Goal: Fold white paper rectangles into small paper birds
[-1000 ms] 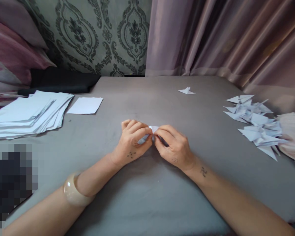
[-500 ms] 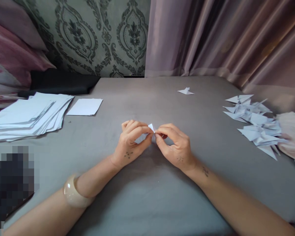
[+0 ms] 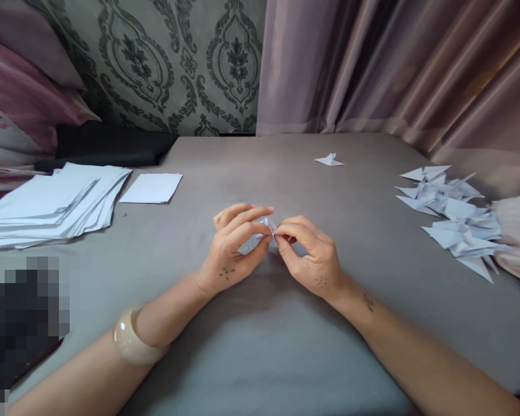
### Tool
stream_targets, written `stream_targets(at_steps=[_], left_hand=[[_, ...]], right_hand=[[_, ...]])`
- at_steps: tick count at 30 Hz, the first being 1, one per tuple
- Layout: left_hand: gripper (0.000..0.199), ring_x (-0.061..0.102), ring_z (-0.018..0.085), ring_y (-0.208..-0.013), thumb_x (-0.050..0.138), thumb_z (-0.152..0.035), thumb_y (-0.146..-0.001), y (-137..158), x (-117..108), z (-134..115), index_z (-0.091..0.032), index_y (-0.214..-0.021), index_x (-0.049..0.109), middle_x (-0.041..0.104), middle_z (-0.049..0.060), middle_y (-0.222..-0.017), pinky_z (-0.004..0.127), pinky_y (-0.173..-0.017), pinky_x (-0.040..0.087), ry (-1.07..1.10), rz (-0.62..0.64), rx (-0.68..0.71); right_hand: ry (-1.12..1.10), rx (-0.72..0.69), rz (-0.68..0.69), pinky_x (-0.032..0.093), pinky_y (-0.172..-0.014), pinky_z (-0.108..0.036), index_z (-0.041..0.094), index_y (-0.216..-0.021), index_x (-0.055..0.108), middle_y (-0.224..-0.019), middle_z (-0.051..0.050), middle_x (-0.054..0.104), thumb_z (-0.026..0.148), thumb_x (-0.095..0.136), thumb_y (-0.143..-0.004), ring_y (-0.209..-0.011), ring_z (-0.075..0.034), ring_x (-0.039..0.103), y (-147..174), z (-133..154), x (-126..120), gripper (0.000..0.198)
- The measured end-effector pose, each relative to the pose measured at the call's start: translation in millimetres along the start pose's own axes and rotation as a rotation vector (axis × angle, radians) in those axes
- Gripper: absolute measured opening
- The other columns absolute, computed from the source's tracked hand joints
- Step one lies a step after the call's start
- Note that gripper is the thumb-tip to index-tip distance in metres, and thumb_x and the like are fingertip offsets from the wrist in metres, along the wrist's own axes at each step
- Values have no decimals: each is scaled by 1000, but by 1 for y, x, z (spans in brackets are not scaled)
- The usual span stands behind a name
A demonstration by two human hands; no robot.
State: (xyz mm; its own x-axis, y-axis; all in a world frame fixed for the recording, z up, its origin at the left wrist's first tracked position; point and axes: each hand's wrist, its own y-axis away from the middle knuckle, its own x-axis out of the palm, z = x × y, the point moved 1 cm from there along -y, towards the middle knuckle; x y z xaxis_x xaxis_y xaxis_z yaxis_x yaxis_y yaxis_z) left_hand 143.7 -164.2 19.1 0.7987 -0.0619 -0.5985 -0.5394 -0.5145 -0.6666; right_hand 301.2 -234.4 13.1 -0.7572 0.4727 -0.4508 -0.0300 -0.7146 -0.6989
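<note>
A small piece of folded white paper is pinched between my two hands above the middle of the grey table. My left hand grips it with thumb and index finger, its other fingers lifted and stretched over the paper. From the other side, my right hand pinches the paper's edge between thumb and index fingertips, close to the left fingertips. Much of the paper is hidden behind the fingers. A finished-looking folded paper bird lies farther back on the table, apart from both hands.
Loose white sheets are piled at the left, beside a small neat stack of square paper. Several folded paper birds heap up at the right, near pale cloth. Black fabric lies at the back left.
The left middle finger has lifted and straightened over the paper. Both hands keep their pinch, and the right one has barely shifted.
</note>
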Motion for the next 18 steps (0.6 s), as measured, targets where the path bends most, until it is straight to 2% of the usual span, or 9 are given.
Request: stream_targets(at_steps=[3,6,14,18], left_hand=[[8,59,21,-104,59,-16,-87,-1,0,1,-23,-87,60,73,2,-102,41,-97,36,42,55,-6],[5,59,19,-92,60,-17,-86,-1,1,3,-23,-86,60,72,2,-93,41,-95,37,81,58,-40],[3,59,17,-83,64,-19,-86,0,3,4,-22,-85,64,70,2,-86,39,-90,39,254,-16,-136],[4,59,17,-82,65,-18,-85,-1,3,4,-22,-85,66,70,2,-86,39,-88,40,278,-52,-135]], right_hand=[[3,-6,20,54,-71,-28,23,-98,61,-90,-3,64,7,54,-87,-80,-13,61,1,-1,-1,20],[7,14,24,54,-72,-29,22,-97,60,-89,-4,63,8,54,-88,-80,-13,61,1,-2,0,18],[-80,115,5,54,-73,-30,21,-98,56,-90,-3,64,8,57,-84,-77,-12,61,0,5,-1,19],[-98,85,11,55,-72,-30,21,-97,58,-96,-5,65,9,58,-84,-81,-13,61,0,6,0,17]])
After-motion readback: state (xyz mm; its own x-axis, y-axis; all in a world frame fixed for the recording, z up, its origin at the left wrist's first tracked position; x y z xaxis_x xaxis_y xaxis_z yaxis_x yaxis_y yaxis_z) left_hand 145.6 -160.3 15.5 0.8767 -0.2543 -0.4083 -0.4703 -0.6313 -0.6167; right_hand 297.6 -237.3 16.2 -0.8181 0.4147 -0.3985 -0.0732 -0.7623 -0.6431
